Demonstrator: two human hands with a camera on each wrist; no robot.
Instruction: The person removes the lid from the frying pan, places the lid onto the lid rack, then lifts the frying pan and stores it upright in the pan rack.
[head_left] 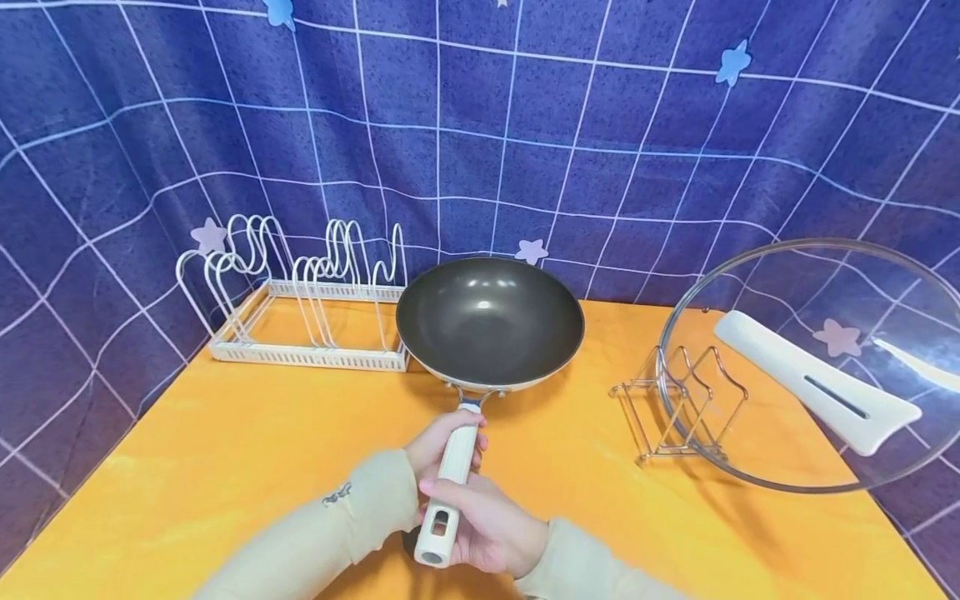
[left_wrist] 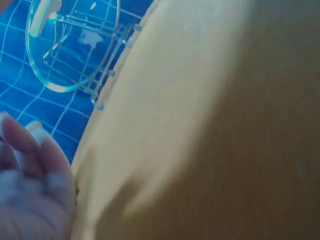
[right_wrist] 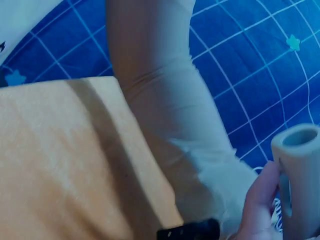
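Observation:
A dark wok (head_left: 491, 321) with a pale handle (head_left: 459, 454) is held over the table's middle, its hollow inside facing me. My left hand (head_left: 442, 442) grips the upper handle near the pan, thumb lying across it. Lower down, my right hand (head_left: 491, 521) holds the handle near its end, which has a hanging slot. In the left wrist view, the curled fingers of the left hand (left_wrist: 32, 185) show at the lower left. The right wrist view has the handle's hollow end (right_wrist: 300, 150) beside the right hand's thumb (right_wrist: 262, 200).
Left of the wok stands a white wire dish rack (head_left: 307, 358). At the right, a wire lid stand (head_left: 690, 408) bears a large glass lid (head_left: 750, 479) with a white handle (head_left: 810, 379). An orange cloth (head_left: 585, 467) covers the table; a blue checked curtain (head_left: 480, 100) hangs behind.

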